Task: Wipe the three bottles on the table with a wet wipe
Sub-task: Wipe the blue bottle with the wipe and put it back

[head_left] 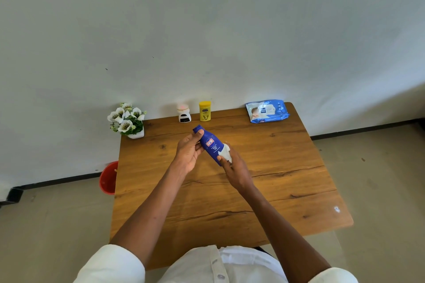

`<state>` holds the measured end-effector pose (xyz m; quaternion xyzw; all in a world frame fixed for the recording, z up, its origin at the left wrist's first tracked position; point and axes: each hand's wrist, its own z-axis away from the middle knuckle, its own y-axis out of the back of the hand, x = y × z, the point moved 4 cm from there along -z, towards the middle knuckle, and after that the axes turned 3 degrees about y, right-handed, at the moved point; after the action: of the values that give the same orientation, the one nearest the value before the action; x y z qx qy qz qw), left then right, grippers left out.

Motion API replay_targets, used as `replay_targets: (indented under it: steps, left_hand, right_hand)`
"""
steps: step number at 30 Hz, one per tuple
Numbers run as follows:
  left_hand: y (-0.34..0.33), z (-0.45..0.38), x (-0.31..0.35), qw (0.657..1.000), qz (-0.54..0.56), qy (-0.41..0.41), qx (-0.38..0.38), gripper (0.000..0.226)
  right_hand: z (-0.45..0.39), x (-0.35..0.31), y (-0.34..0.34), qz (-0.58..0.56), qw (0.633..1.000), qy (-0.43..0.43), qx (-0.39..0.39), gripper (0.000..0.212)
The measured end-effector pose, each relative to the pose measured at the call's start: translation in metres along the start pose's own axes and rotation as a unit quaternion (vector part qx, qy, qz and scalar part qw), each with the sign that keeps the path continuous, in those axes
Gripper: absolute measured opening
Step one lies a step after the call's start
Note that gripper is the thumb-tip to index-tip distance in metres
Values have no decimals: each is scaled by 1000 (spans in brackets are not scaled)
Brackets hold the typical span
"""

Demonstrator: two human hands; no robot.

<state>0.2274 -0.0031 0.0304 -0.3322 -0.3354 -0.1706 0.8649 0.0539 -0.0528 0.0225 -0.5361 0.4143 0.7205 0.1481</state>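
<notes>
Head view looks down over a wooden table (230, 202), and both bare hands are up above its middle with 1 of the 3 bottles between them. That's the blue bottle (210, 145), lifted clear of the tabletop and tilted, its cap end pointing up and away to the left, its base end angled down toward the person's right. Left hand (188, 151) is wrapped around the upper part, thumb pressed near the cap, fingers curled behind the body, so a firm grasp on the bottle. Right hand (236, 167) is closed on a crumpled white wet wipe (226, 153), and the wipe is pressed against the lower side of the blue bottle, just right of its red and white label. Over at the far edge of the table, the other 2 bottles stand upright side by side: a small white bottle (184, 114) with a pinkish top and a dark label, and just to its right a yellow bottle (205, 111) with a yellow cap. Neither is touching the other. Farther right along that same edge lies the blue wipes pack (266, 111), flat on the wood near the corner. At the far left corner sits a small white pot of white flowers (126, 119). Down on the floor beside the table's left edge, part of a red bucket (108, 178) shows. White sleeves are rolled back on both forearms.
</notes>
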Motion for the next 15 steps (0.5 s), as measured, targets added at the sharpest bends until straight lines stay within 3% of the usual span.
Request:
replay_targets:
  steps: [3,6,9,12,15]
  left_hand:
    - [0,-1,0,1000,10,10,-7,35]
    - [-2,0,0,1000,0,0,0,28]
    - [-7,3,0,1000,3,-24,-7,22]
    - [-13,6,-2,998,14,-43,-40,30]
    - [-13,11,-1,995,31,-45,-80,40]
  right_hand:
    - [-4,-4,5,-121,993,1,6,44]
    - [-6,-7,11,-265,962,-63,-3,28]
    - [-3,-5,9,-428,887,-174,15,36]
    - [1,-4,3,-549,801,-237,37,47]
    - [5,-3,1,-596,761,-258,7,53]
